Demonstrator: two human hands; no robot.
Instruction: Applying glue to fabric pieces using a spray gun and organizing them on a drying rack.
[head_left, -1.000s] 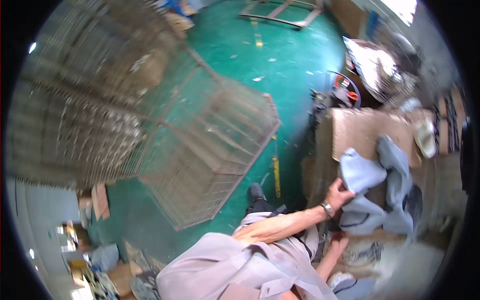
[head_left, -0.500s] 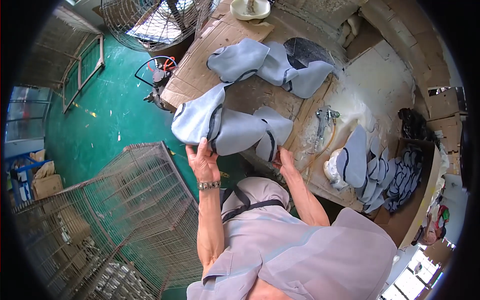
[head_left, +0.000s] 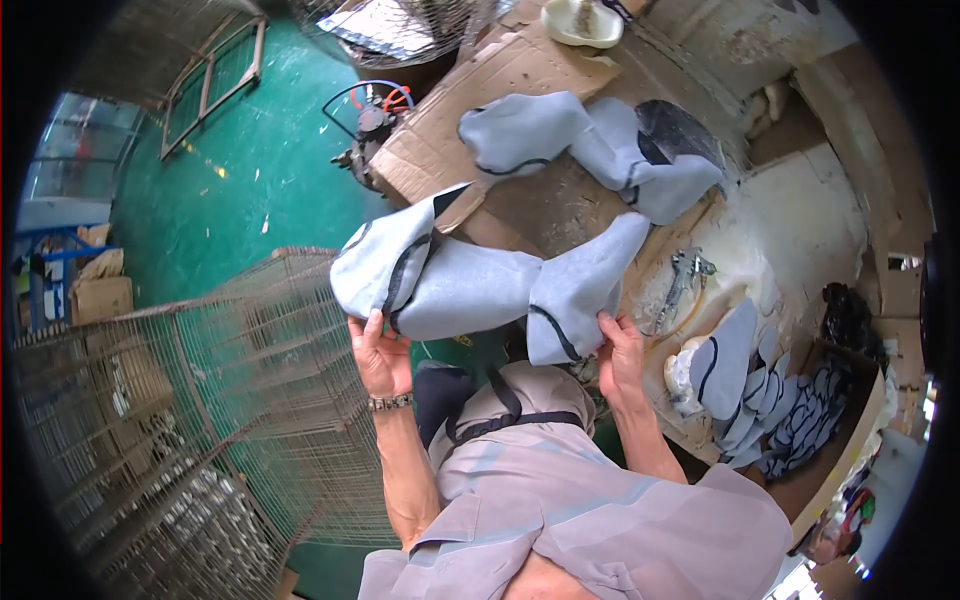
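Observation:
A long, light grey fabric piece (head_left: pixel 470 285) with black trim stretches between my hands, over the worktable's near edge. My left hand (head_left: pixel 382 358) pinches the bottom edge of its rounded left end, thumb on top. My right hand (head_left: pixel 622 355) grips the edge of its flared right end, beside a curved black strip. The fingers behind the fabric are partly hidden. Beyond it, a similar grey fabric piece (head_left: pixel 525 130) with black strips lies on the table, next to a dark round pad (head_left: pixel 680 132).
A spray gun (head_left: pixel 685 285) with an orange hose lies right of my right hand. Farther right, grey pieces (head_left: pixel 725 355) stand near a filled cardboard box (head_left: pixel 870 415). Wire cages (head_left: pixel 250 380) stand at left. A pale dish (head_left: pixel 582 22) sits at the table's back.
Both hands have come nearer to me and moved apart with the fabric piece. Its right end is now spread out and turned up. The whole view has shifted a little.

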